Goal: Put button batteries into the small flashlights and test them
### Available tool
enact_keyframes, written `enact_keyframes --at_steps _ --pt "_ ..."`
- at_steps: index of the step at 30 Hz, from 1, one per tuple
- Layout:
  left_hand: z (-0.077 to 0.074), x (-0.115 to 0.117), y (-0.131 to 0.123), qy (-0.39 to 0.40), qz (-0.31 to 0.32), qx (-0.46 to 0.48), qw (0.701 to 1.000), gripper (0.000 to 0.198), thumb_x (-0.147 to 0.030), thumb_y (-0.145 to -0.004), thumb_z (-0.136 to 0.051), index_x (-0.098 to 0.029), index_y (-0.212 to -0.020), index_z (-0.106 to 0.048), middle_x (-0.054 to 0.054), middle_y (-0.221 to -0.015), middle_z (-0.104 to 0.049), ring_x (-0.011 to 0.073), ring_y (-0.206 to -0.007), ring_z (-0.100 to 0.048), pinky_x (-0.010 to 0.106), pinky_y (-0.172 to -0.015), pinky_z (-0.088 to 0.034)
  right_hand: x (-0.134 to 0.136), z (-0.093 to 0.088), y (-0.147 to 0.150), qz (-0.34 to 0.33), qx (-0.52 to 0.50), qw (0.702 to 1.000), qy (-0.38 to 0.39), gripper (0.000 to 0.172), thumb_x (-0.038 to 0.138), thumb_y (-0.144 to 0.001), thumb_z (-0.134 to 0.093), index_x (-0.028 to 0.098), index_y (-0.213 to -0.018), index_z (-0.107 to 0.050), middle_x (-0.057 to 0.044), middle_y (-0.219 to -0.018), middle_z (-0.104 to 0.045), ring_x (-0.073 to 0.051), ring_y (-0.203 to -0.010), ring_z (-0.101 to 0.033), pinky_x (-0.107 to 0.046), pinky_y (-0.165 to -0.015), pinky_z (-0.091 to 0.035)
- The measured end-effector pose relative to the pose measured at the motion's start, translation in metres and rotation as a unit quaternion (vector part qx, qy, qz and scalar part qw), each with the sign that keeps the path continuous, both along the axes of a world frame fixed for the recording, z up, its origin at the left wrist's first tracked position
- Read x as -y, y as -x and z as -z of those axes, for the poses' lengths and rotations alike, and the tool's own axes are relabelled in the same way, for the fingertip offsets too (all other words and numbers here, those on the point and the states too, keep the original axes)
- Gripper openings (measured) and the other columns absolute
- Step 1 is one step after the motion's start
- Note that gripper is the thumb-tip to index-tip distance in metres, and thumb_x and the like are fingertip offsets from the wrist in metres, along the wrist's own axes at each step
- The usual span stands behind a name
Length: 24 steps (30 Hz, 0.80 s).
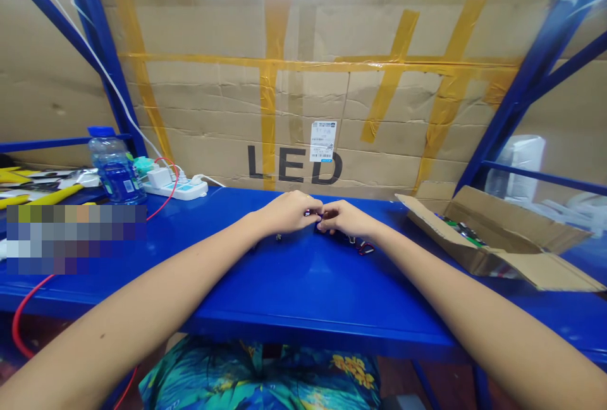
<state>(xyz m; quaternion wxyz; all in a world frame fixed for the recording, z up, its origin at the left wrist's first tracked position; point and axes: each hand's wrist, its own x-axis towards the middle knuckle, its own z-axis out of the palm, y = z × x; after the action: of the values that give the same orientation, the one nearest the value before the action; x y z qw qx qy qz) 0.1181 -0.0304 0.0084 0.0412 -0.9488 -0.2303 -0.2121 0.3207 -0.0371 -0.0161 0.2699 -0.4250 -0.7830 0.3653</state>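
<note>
Over the middle of the blue table (pixel 303 290), my left hand (pixel 294 212) and my right hand (pixel 344 217) meet, fingertips nearly touching. Both have their fingers closed around a small dark part with red on it, mostly hidden by the fingers. Beside and below my right hand lies a thin red and dark wire loop (pixel 365 248). A small metallic piece (pixel 279 237) rests on the table just below my left hand.
An open cardboard box (pixel 497 261) with green circuit boards (pixel 459 230) stands at the right. At the left are a bottle with a blue cap (pixel 114 166), a white power strip (pixel 183 190) and a red cable (pixel 164 204). Taped cardboard (pixel 213 106) rises behind.
</note>
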Motion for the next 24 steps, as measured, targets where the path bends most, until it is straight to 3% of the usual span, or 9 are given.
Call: enact_keyframes --at_steps 6,11,14,18,19,23,24 --pt "-0.003 0.004 0.0 0.012 -0.062 0.036 0.997 0.02 -0.028 -0.085 -0.06 -0.02 -0.102 -0.062 0.004 -0.093 -0.071 0.0181 -0.081 -0.063 0.027 -0.067 -0.042 0.002 -0.002 0.004 0.009 -0.011 1.0 -0.005 0.013 0.026 -0.071 -0.066 0.016 -0.08 -0.064 -0.002 -0.072 -0.067 -0.012 -0.059 -0.057 -0.026 -0.059 -0.048" --pt "-0.002 0.0 0.0 0.026 -0.112 0.038 0.993 0.021 -0.039 -0.084 -0.059 -0.019 -0.088 -0.065 0.005 -0.085 -0.07 0.0193 -0.077 -0.063 0.027 -0.063 -0.041 0.006 -0.003 0.014 0.025 -0.028 0.999 -0.03 0.012 0.026 -0.075 -0.062 0.015 -0.078 -0.066 -0.001 -0.068 -0.064 -0.013 -0.059 -0.056 -0.026 -0.058 -0.047" --pt "-0.001 -0.005 0.0 0.062 -0.132 0.112 0.983 0.017 -0.034 -0.083 -0.058 -0.018 -0.079 -0.063 0.003 -0.079 -0.069 0.0175 -0.072 -0.062 0.027 -0.062 -0.042 0.008 -0.003 0.023 0.071 -0.011 0.995 -0.068 0.017 0.028 -0.08 -0.058 0.015 -0.083 -0.069 -0.002 -0.07 -0.066 -0.014 -0.06 -0.056 -0.027 -0.06 -0.046" --pt "-0.005 -0.013 0.004 0.098 -0.178 0.267 0.942 0.008 -0.022 -0.079 -0.054 -0.018 -0.075 -0.06 0.002 -0.072 -0.068 0.0159 -0.068 -0.061 0.027 -0.062 -0.045 0.017 -0.002 0.043 0.175 0.061 0.969 -0.166 0.023 0.037 -0.08 -0.065 0.015 -0.085 -0.067 -0.007 -0.079 -0.069 -0.019 -0.072 -0.06 -0.029 -0.065 -0.042" --pt "-0.006 -0.015 0.005 0.108 -0.183 0.302 0.929 0.008 -0.02 -0.079 -0.053 -0.018 -0.075 -0.06 0.002 -0.072 -0.068 0.0158 -0.068 -0.062 0.027 -0.063 -0.046 0.021 -0.001 0.051 0.171 0.079 0.965 -0.182 0.023 0.037 -0.081 -0.065 0.015 -0.086 -0.067 -0.007 -0.08 -0.069 -0.02 -0.073 -0.06 -0.03 -0.065 -0.041" --pt "-0.009 -0.023 0.008 0.209 -0.166 0.407 0.874 0.013 -0.014 -0.083 -0.044 -0.018 -0.084 -0.057 0.002 -0.073 -0.068 0.0145 -0.066 -0.063 0.026 -0.063 -0.051 0.035 0.004 0.08 0.035 0.134 0.958 -0.252 0.022 0.029 -0.088 -0.06 0.017 -0.105 -0.066 -0.009 -0.091 -0.07 -0.02 -0.082 -0.061 -0.029 -0.072 -0.042" --pt "-0.009 -0.024 0.008 0.24 -0.163 0.422 0.859 0.014 -0.014 -0.085 -0.043 -0.018 -0.086 -0.056 0.002 -0.074 -0.068 0.0143 -0.064 -0.063 0.027 -0.061 -0.051 0.036 0.006 0.084 0.004 0.155 0.95 -0.27 0.019 0.025 -0.089 -0.058 0.016 -0.103 -0.067 -0.01 -0.095 -0.07 -0.02 -0.085 -0.061 -0.03 -0.075 -0.042"
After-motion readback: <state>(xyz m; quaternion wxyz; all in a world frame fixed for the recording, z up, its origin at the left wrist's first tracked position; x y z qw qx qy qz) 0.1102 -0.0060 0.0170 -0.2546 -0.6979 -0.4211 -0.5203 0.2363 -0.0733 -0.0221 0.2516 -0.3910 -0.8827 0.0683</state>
